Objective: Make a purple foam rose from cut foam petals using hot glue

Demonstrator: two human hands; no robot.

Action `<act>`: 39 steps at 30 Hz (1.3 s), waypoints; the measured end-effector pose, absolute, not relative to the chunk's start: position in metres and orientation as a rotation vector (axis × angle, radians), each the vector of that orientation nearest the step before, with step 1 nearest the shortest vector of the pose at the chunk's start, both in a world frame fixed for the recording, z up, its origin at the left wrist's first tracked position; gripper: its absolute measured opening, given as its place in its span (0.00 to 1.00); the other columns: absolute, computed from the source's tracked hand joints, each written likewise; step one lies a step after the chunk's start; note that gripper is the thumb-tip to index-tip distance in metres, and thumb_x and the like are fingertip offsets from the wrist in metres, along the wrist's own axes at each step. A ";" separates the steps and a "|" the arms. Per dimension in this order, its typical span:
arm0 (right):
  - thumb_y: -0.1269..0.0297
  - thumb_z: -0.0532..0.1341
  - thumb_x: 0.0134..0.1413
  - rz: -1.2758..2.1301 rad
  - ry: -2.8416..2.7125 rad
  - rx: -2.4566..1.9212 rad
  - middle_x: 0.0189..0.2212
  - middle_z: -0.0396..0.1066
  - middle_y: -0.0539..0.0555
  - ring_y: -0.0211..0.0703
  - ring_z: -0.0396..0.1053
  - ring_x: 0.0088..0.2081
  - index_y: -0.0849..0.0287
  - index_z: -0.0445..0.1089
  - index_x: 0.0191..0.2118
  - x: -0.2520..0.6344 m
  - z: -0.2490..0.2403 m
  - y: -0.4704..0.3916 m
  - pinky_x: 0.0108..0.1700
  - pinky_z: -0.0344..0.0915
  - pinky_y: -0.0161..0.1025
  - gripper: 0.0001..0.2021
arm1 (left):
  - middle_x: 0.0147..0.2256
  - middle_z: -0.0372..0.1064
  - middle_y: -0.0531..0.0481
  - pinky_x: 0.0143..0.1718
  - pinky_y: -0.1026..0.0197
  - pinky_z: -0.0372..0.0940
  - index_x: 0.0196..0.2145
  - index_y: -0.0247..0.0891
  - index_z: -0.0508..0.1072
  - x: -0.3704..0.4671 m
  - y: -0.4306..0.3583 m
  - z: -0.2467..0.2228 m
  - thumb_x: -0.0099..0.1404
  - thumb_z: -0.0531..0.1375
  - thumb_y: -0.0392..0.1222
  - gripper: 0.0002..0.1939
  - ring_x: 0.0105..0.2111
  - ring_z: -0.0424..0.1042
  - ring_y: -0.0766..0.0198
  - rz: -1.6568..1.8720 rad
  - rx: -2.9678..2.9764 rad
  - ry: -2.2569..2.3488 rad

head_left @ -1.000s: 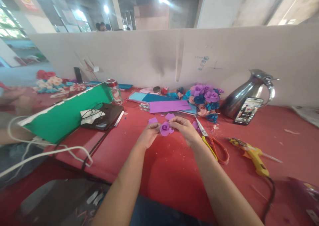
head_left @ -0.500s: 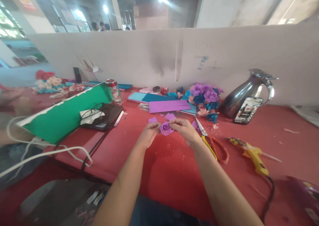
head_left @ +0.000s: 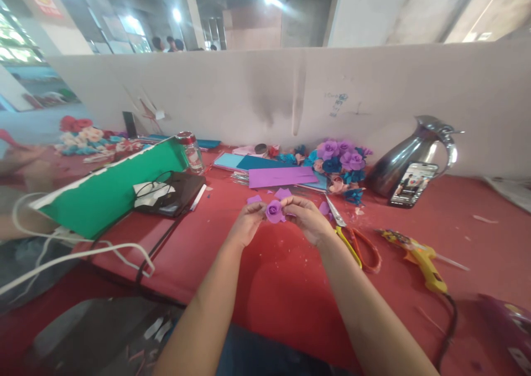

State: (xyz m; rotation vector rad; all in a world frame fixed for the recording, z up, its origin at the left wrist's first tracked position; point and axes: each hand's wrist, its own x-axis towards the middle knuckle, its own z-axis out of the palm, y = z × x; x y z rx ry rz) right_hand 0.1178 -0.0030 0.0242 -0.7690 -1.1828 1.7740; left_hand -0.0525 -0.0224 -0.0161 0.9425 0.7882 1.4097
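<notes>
A small purple paper rose [head_left: 274, 211] is held up between my two hands over the red table [head_left: 277, 287]. My left hand [head_left: 250, 221] pinches its left edge. On the other side, the fingertips of my right hand [head_left: 305, 215] close on a petal. Loose purple paper petals [head_left: 283, 193] lie just behind the rose, and one more lies close to each hand. Beyond them is a strip of purple paper [head_left: 282, 177] on top of blue sheets. Scissors [head_left: 348, 238] with red and yellow handles rest right of my right wrist.
A yellow hot glue gun [head_left: 418, 257] lies at the right with its cord. Behind it stand a steel jug [head_left: 394, 155] and a phone [head_left: 412, 184]. Finished paper flowers [head_left: 340, 157] sit at the back. To the left are a green board [head_left: 120, 191], a glass jar [head_left: 191, 155] and another person's arm [head_left: 25, 166].
The rose has turned slightly and shifted a little left between my fingers. My right fingers have moved slightly along its edge. At the far left, the other person's hand has moved.
</notes>
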 end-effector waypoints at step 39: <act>0.60 0.65 0.40 1.593 -1.322 -0.786 0.26 0.70 0.50 0.36 0.64 0.28 0.59 0.71 0.30 0.112 0.027 -0.007 0.33 0.59 0.36 0.09 | 0.23 0.67 0.52 0.36 0.61 0.58 0.26 0.36 0.78 -0.050 -0.024 -0.014 0.50 0.69 0.44 0.09 0.28 0.65 0.66 1.403 0.986 0.783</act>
